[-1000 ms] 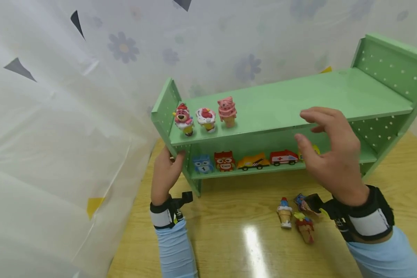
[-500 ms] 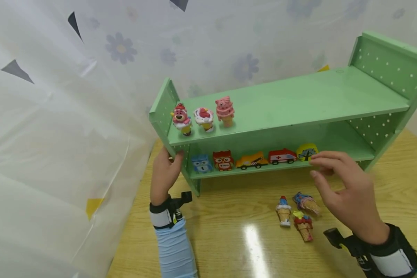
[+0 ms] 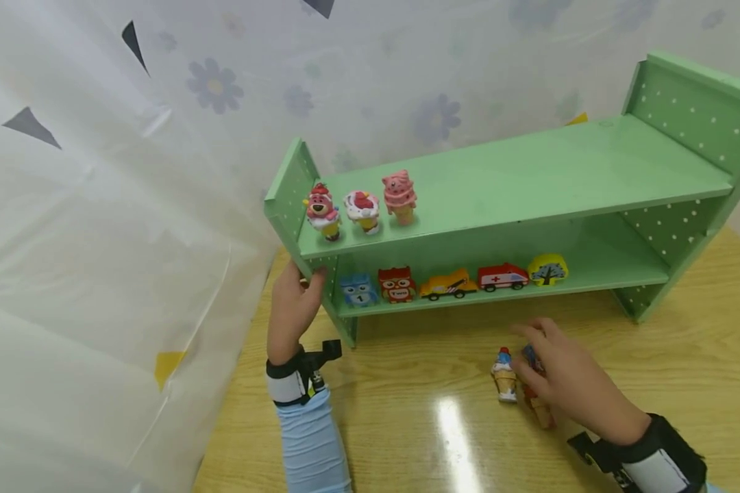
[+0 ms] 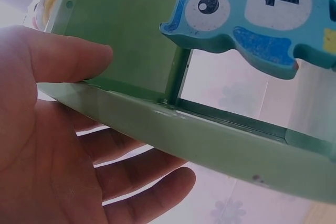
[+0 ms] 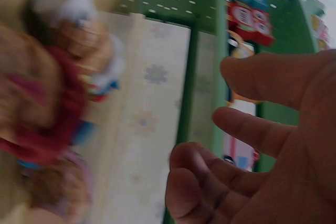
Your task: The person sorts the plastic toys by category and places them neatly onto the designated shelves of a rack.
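My left hand [image 3: 292, 311] grips the left side panel of a small green shelf [image 3: 530, 174]; in the left wrist view its thumb lies on one side of the panel edge and the fingers on the other. My right hand [image 3: 570, 380] hovers low over toy ice cream cones on the table, fingers apart and holding nothing. Nearest its fingertips lies a cone with a white and blue top [image 3: 504, 376]. A red-topped cone [image 3: 540, 411] is partly covered by the hand, and of a third, blue toy [image 3: 530, 355] only a bit shows.
Three ice cream figures, including a pink one [image 3: 399, 197], stand at the upper board's left. Below are a blue owl [image 3: 358, 291], a red owl [image 3: 397, 285], a yellow truck [image 3: 449, 284], a red ambulance [image 3: 502, 276] and a yellow tree block [image 3: 548, 270]. A patterned curtain [image 3: 358, 82] hangs behind.
My right hand has come down from in front of the shelf, first rightward, then left over the cones on the table. My left hand has stayed on the side panel.
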Available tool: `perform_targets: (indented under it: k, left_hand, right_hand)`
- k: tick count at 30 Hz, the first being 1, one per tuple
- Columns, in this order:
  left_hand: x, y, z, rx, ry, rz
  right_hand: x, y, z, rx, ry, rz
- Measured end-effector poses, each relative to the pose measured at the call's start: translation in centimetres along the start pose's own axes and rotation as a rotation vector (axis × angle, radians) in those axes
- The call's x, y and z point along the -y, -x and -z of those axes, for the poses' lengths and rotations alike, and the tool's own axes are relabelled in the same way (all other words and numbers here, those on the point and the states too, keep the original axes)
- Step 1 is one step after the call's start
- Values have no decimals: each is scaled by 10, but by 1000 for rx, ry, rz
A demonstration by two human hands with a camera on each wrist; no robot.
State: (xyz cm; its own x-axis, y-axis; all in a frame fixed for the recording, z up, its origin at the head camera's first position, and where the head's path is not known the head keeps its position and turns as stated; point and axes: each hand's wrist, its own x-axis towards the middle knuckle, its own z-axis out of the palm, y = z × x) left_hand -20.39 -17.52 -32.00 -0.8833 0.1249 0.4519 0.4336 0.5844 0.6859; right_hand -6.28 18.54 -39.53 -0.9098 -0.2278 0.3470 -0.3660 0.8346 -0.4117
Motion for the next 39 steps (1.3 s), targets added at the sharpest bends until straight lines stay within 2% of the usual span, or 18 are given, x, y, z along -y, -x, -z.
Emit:
perform_targets:
  k: [4,8,14,24,32,39]
  left_hand:
    - [1,0,0,5,18,-2]
    - [1,0,0,3,27,4]
    - [1,0,0,0,9,3]
    - [-1,1,0,3,14,3]
    - [1,0,1,0,-3,16]
    - [2,-1,1,-8,4,-6]
  right_hand:
    - [-5,5,-19,112,25,4]
    - [-5,5,-32,151,39,-4]
    - [0,-1,-40,228,-1,-45]
    - [3,-7,-44,232,-35,-44]
    - [3,-9,-43,276,-99,-115]
    - [2,-11,-44,264,-31,-105]
